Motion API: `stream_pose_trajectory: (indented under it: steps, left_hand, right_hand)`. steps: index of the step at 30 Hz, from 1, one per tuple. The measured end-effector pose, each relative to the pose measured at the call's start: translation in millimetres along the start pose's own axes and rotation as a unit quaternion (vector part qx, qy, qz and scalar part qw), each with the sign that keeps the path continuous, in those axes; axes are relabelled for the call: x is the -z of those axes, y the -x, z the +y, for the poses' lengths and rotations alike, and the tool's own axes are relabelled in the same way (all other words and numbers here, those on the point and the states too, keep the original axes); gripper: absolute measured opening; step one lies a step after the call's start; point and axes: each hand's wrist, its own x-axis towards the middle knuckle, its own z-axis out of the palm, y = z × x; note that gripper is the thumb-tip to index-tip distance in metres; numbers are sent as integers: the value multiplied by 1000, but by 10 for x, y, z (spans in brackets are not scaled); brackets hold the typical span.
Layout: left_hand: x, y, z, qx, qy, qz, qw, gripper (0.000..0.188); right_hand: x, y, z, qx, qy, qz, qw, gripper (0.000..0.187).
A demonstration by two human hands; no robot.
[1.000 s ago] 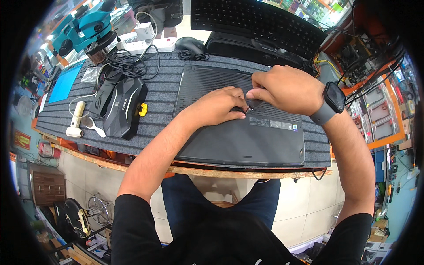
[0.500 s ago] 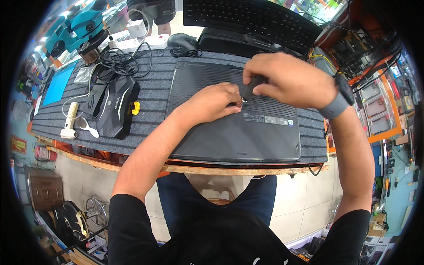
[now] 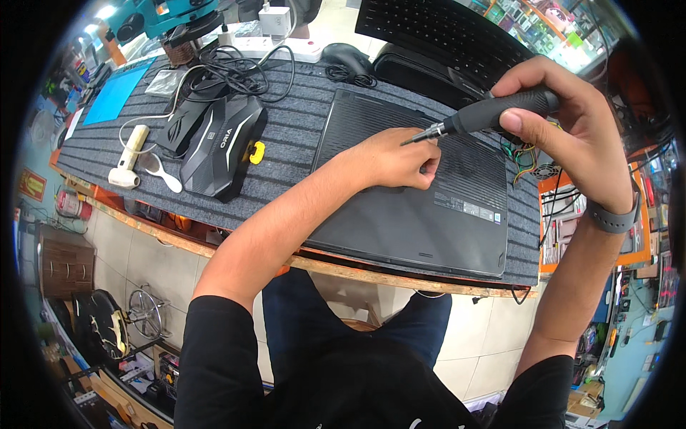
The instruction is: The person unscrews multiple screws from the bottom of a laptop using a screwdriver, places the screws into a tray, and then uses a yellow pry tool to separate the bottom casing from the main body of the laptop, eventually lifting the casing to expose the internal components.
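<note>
Two hands busy: right hand [image 3: 572, 129] grips screwdriver [image 3: 493, 111]; left hand [image 3: 393, 161] pinched (contents unclear) on laptop [image 3: 414, 214].

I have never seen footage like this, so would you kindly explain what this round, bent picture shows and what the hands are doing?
The picture comes from a wide fisheye camera worn on a person's head, looking down; that is why straight edges curve toward the rim. The two bare forearms belong to the wearer.

They sit at a workbench covered by a grey ribbed mat. On it lies a black closed laptop, underside up. The left hand rests on it, fingertips pinched together near the tool's tip. The right hand, with a grey wristband, holds a black pen-shaped screwdriver raised above the laptop, tip pointing at the left fingers.

To the left lie a black angular cooling pad with a yellow clip, tangled black cables and a small cream-coloured handled tool. A black keyboard sits behind.
</note>
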Motion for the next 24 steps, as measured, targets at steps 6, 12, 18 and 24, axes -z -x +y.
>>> stream_pose_trajectory:
  steps: [6, 12, 18, 24]
  left_hand:
    - [-70, 57, -138, -96, -7, -8, 995, 18]
    - [-72, 16, 24, -109, -90, -16, 990, 14]
    - [-59, 24, 42, -82, -37, 36, 995, 12]
    - [558, 143, -450, 34, 99, 231, 967, 10]
  right_hand:
    - [-15, -84, 40, -22, 14, -4, 1000, 27]
    - [-40, 13, 160, -38, 49, 10, 998, 23]
    - [30, 96, 173, -77, 6, 30, 997, 22]
    - [-113, -13, 133, -58, -42, 5, 997, 19]
